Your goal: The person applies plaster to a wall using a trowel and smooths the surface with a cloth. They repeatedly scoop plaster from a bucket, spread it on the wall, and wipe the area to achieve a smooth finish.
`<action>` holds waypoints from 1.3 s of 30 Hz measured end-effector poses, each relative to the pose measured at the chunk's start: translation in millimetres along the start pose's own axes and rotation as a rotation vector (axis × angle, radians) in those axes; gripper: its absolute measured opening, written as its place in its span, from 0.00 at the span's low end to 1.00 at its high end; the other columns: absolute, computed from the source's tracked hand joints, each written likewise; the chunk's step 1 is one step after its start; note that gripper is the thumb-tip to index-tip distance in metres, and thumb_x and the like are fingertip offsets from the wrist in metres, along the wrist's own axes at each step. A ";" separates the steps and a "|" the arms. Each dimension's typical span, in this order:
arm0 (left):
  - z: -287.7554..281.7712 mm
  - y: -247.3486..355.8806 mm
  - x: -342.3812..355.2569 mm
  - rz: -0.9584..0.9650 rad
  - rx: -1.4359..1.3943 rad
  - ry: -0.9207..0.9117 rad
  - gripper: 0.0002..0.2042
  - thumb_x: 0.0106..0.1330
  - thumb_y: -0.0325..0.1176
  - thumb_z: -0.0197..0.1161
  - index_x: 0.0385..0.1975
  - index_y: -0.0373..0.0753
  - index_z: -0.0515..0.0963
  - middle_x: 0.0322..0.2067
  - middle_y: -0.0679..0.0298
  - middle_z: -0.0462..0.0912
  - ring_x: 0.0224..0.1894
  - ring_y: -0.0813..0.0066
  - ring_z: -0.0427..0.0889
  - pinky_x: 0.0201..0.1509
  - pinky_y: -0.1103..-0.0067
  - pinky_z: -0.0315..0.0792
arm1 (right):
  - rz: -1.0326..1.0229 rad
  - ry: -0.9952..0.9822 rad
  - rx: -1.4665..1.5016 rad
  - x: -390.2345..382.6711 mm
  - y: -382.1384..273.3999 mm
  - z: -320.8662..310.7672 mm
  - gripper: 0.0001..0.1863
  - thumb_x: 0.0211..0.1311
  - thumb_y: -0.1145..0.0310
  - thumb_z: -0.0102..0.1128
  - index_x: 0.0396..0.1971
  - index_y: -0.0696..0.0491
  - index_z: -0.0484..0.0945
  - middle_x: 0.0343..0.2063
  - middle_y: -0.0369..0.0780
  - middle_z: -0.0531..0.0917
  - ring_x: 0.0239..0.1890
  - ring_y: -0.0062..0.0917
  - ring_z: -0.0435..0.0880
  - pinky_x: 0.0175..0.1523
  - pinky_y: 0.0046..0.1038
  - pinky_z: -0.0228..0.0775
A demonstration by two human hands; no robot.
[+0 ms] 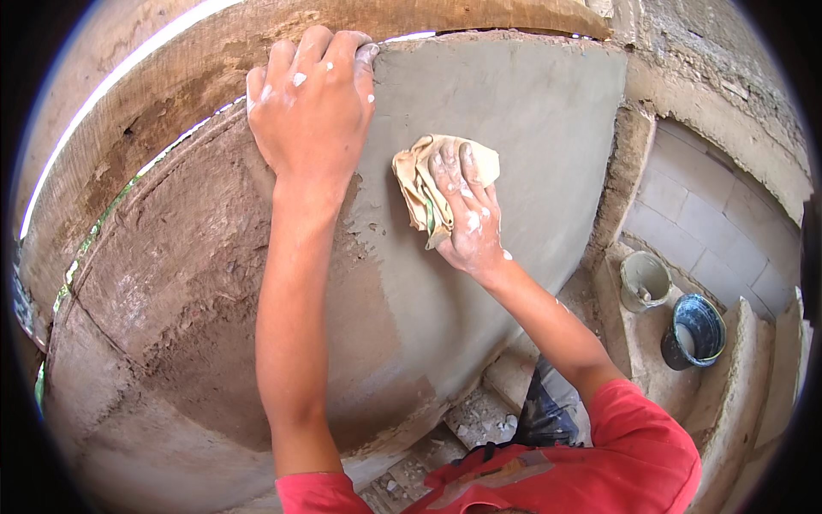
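Observation:
My right hand (467,210), specked with white, presses a folded, crumpled tan wad (417,184) against the grey plastered wall (522,111). The wad has a pale yellow corner and a green streak; whether it is cloth or sack paper I cannot tell. Its fingers lie over the wad's face, with the thumb hidden. Up at the wall's top, my left hand (312,107) is closed over the edge beside a wooden plank (479,15). Its fingertips are out of sight. Left of the smooth grey plaster, the surface turns to rough brown render (197,291).
Two buckets stand on a ledge to the right: a grey-coated one (644,281) and a dark blue one (698,330). Pale block masonry (698,188) shows behind them. Below the wall are concrete steps (479,411) with scattered rubble. Narrow bright gaps run along the plank.

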State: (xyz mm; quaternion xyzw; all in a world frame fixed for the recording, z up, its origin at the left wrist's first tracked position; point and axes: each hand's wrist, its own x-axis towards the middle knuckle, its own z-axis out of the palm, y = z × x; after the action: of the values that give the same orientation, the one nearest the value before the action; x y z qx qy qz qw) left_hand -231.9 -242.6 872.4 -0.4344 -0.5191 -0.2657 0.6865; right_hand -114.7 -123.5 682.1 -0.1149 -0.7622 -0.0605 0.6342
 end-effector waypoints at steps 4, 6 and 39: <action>0.6 -0.1 1.8 0.007 -0.005 0.035 0.07 0.63 0.39 0.73 0.39 0.50 0.89 0.39 0.75 0.85 0.45 0.70 0.83 0.50 0.67 0.75 | 0.000 0.095 0.010 44.4 22.6 -0.1 0.48 0.46 0.78 0.63 0.76 0.53 0.70 0.75 0.51 0.73 0.79 0.56 0.65 0.78 0.53 0.59; 1.1 -0.4 1.8 0.020 -0.013 0.041 0.07 0.63 0.38 0.73 0.39 0.50 0.89 0.40 0.75 0.86 0.45 0.69 0.83 0.50 0.67 0.75 | 0.024 0.164 0.007 74.0 30.3 3.2 0.48 0.46 0.78 0.63 0.76 0.53 0.71 0.74 0.51 0.74 0.78 0.57 0.66 0.78 0.53 0.59; -18.0 -22.2 -14.5 0.244 -0.179 -0.061 0.22 0.55 0.27 0.71 0.52 0.45 0.88 0.51 0.71 0.88 0.47 0.65 0.81 0.53 0.68 0.76 | -0.045 0.072 -0.045 18.6 0.7 1.3 0.49 0.41 0.73 0.65 0.74 0.54 0.73 0.74 0.48 0.74 0.78 0.54 0.68 0.73 0.56 0.63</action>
State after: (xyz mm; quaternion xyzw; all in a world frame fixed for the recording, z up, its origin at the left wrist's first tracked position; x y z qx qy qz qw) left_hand -246.0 -270.2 864.3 -0.5616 -0.4573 -0.2122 0.6560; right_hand -119.0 -120.7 700.0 -0.1096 -0.7398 -0.0961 0.6568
